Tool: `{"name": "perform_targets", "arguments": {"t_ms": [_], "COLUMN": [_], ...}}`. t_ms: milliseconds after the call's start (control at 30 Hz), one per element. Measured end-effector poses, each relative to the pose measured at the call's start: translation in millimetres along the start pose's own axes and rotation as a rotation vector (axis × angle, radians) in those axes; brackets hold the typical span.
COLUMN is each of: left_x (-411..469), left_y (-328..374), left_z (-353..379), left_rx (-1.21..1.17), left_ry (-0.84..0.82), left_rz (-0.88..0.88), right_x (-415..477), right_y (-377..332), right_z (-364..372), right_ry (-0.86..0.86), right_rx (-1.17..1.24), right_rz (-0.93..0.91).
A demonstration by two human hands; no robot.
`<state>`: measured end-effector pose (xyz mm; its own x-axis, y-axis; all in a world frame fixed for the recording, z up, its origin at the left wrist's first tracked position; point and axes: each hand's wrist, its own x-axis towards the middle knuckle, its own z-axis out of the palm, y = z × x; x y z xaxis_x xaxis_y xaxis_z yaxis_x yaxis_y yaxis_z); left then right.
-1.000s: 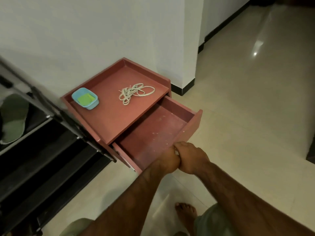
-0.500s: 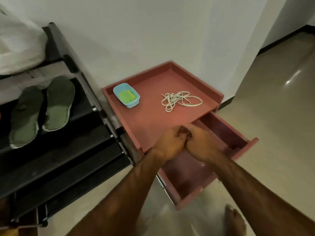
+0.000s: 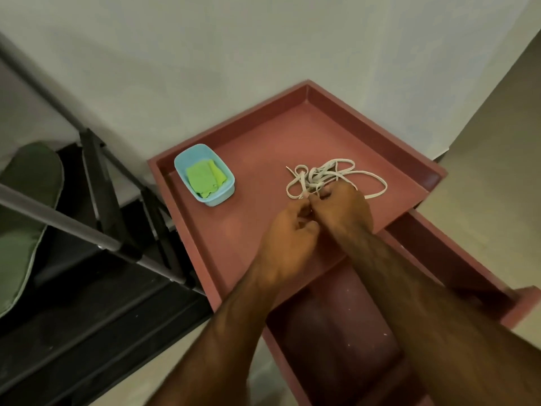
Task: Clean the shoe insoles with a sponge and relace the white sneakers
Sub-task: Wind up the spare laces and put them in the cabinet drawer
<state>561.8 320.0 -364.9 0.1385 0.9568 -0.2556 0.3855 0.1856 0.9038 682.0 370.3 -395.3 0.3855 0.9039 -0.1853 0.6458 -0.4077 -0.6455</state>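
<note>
Shoelaces [image 3: 317, 174] lengthwise left-to-right, wide loop rightward, at right hand [image 3: 344, 208].

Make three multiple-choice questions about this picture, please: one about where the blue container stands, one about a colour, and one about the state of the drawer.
1. Where does the blue container stand?
A. On a chair
B. On the cabinet top, left of the laces
C. Inside a shoe

2. What colour is the sponge in it?
A. Green
B. Pink
C. White

3. In what state is the drawer?
A. Pushed fully shut
B. Taken out and turned upside down
C. Pulled open

Answers:
1 B: the container rests on the red cabinet top, with the laces to its right.
2 A: the sponge shows bright green against the blue walls.
3 C: the drawer juts out below the top, and its inside is exposed.
</note>
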Motion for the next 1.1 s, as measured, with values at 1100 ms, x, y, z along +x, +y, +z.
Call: {"name": "perform_targets", "arguments": {"t_ms": [1100], "left_x": [-50.9], "left_y": [-33.3], "left_z": [-27.1], "left_rx": [0.411], "left_ry": [-0.045], "left_rz": [0.493], "right_x": [-95.3], "right_y": [13.5], "right_z": [-77.6], "right_ry": [-0.713], "right_rx": [0.365], "right_rz": [-0.289]}}
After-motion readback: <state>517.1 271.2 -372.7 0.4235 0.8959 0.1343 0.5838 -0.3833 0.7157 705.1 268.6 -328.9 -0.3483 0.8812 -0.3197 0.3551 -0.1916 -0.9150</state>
